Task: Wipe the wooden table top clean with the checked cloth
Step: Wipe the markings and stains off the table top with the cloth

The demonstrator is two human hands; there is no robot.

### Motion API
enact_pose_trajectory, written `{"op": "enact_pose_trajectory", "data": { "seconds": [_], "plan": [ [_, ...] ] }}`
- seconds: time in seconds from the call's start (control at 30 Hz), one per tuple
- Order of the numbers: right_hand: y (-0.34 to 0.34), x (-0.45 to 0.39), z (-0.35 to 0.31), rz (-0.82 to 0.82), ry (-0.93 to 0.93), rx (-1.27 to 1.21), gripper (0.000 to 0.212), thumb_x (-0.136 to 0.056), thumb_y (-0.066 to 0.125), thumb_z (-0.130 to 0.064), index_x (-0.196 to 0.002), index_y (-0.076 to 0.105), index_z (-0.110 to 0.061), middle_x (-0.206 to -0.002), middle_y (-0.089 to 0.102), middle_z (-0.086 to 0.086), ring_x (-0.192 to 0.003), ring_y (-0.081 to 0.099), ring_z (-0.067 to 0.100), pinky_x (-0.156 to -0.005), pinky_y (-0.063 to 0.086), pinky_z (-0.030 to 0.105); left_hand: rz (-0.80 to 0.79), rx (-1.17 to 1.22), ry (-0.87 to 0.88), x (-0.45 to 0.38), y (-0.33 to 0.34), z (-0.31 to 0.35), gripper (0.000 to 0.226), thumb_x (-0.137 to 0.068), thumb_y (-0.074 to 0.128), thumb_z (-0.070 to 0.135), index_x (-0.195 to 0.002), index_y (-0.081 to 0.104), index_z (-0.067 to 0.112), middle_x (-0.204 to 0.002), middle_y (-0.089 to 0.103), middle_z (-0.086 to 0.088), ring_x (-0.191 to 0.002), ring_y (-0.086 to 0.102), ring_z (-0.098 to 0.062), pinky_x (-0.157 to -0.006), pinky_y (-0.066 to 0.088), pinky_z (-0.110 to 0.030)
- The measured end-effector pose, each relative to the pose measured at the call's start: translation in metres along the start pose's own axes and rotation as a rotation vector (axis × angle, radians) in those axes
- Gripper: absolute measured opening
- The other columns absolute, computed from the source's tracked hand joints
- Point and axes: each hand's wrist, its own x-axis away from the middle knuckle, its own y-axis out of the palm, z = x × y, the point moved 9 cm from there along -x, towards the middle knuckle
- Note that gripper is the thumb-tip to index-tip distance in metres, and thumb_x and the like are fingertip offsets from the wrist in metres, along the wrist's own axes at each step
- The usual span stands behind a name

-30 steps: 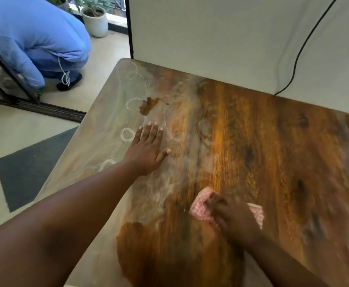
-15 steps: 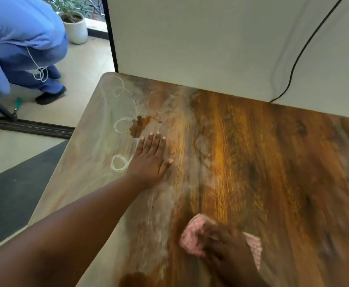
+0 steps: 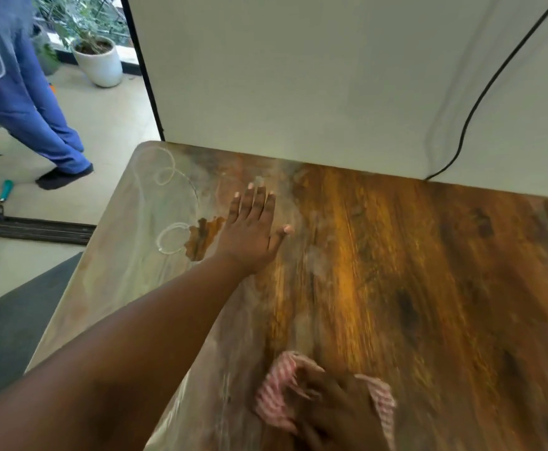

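The wooden table top (image 3: pixel 428 271) fills the right and middle of the head view; its left part is coated with pale dusty film and white ring marks (image 3: pixel 171 237). My left hand (image 3: pixel 253 232) lies flat on the table, fingers straight and together, beside a bare brown patch. My right hand (image 3: pixel 334 408) sits on the red-and-white checked cloth (image 3: pixel 272 392) near the bottom edge, blurred, fingers bent over the bunched fabric. The cloth spreads out on both sides of that hand.
A white panel (image 3: pixel 298 76) stands along the table's far edge, with a black cable (image 3: pixel 468 118) running down it. On the floor at left stand a person in blue trousers (image 3: pixel 35 118), a potted plant (image 3: pixel 98 60) and a dark mat (image 3: pixel 9 340).
My right hand has dragged the cloth toward me and a little left. My view has tilted upward. The person in blue has risen from crouching to standing.
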Motion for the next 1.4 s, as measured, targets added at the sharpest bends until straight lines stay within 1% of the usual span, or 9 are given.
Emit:
{"op": "enact_pose_trajectory", "data": {
  "seconds": [0.13,0.3,0.5,0.57,0.73,0.9,1.0,1.23,1.4],
  "plan": [
    [-0.017,-0.035,0.096,0.114,0.304,0.061,0.036,-0.078,0.048,-0.04,-0.109,0.066,-0.036,-0.114,0.063,0.001,-0.088,0.06,0.03,-0.074,0.045,0.042,-0.037,-0.077,-0.017,-0.02,0.013,-0.017,0.082,-0.087,-0.009,0.063,-0.15,-0.007,0.009,-0.158,-0.014,-0.013,-0.142,-0.024,-0.024,-0.116,-0.015,-0.044],
    [-0.012,-0.15,0.155,0.156,0.68,0.065,0.032,-0.088,0.048,-0.035,-0.112,0.067,-0.033,-0.129,0.053,0.012,-0.115,0.043,0.041,-0.095,0.035,0.049,0.005,-0.03,-0.027,-0.024,0.016,-0.023,0.074,-0.093,0.002,0.057,-0.15,-0.005,0.012,-0.157,-0.014,-0.008,-0.143,-0.023,-0.023,-0.116,-0.013,-0.043],
    [0.017,-0.088,0.036,-0.033,0.286,0.023,0.043,-0.083,0.041,-0.044,-0.124,0.056,-0.043,-0.136,0.049,-0.004,-0.112,0.049,0.031,-0.086,0.045,0.047,0.024,0.002,-0.037,-0.028,0.014,-0.025,0.068,-0.097,0.011,0.05,-0.151,-0.001,0.01,-0.159,-0.007,-0.012,-0.144,-0.019,-0.024,-0.117,-0.012,-0.042],
    [0.032,-0.037,0.022,-0.131,0.231,0.017,0.044,-0.093,0.033,-0.053,-0.135,0.044,-0.046,-0.144,0.043,-0.01,-0.114,0.056,0.028,-0.087,0.044,0.063,0.03,0.005,-0.041,-0.028,0.015,-0.026,0.069,-0.097,0.01,0.051,-0.151,-0.001,0.009,-0.159,-0.007,-0.012,-0.144,-0.018,-0.024,-0.117,-0.011,-0.042],
    [0.005,-0.041,0.07,0.002,0.304,0.001,0.043,-0.086,0.04,-0.049,-0.128,0.049,-0.047,-0.13,0.056,-0.005,-0.097,0.058,0.032,-0.079,0.048,0.05,0.037,0.013,-0.045,-0.028,0.016,-0.026,0.071,-0.095,0.007,0.052,-0.151,0.002,0.008,-0.16,-0.004,-0.012,-0.145,-0.016,-0.025,-0.118,-0.008,-0.043],
    [-0.009,-0.169,0.137,0.141,0.585,0.108,0.036,-0.09,0.046,-0.034,-0.123,0.06,-0.036,-0.132,0.049,0.01,-0.112,0.041,0.038,-0.091,0.034,0.046,0.036,0.004,-0.055,-0.028,0.014,-0.026,0.069,-0.096,0.01,0.048,-0.151,-0.002,0.008,-0.159,-0.008,-0.011,-0.144,-0.019,-0.024,-0.118,-0.009,-0.043],
    [0.003,-0.21,0.115,0.131,0.543,0.034,0.032,-0.091,0.048,-0.035,-0.121,0.061,-0.038,-0.133,0.046,0.005,-0.116,0.034,0.033,-0.094,0.03,0.046,0.015,0.006,-0.041,-0.027,0.015,-0.024,0.07,-0.092,0.004,0.048,-0.15,-0.004,0.009,-0.159,-0.01,-0.011,-0.144,-0.02,-0.024,-0.117,-0.01,-0.042],
    [0.002,-0.056,0.052,-0.039,0.297,-0.023,0.05,-0.072,0.049,-0.036,-0.121,0.06,-0.036,-0.124,0.057,0.001,-0.096,0.053,0.03,-0.076,0.044,0.044,0.029,0.063,-0.04,-0.027,0.014,-0.026,0.066,-0.098,0.014,0.046,-0.151,0.002,0.007,-0.159,-0.004,-0.013,-0.145,-0.015,-0.026,-0.118,-0.009,-0.043],
    [-0.008,-0.064,0.11,0.037,0.486,0.05,0.046,-0.076,0.042,-0.034,-0.114,0.066,-0.031,-0.12,0.057,0.014,-0.097,0.054,0.04,-0.078,0.038,0.045,0.032,0.062,-0.037,-0.027,0.011,-0.025,0.066,-0.099,0.016,0.045,-0.15,0.003,0.006,-0.159,-0.002,-0.013,-0.145,-0.014,-0.026,-0.118,-0.008,-0.043]
  ]
}}
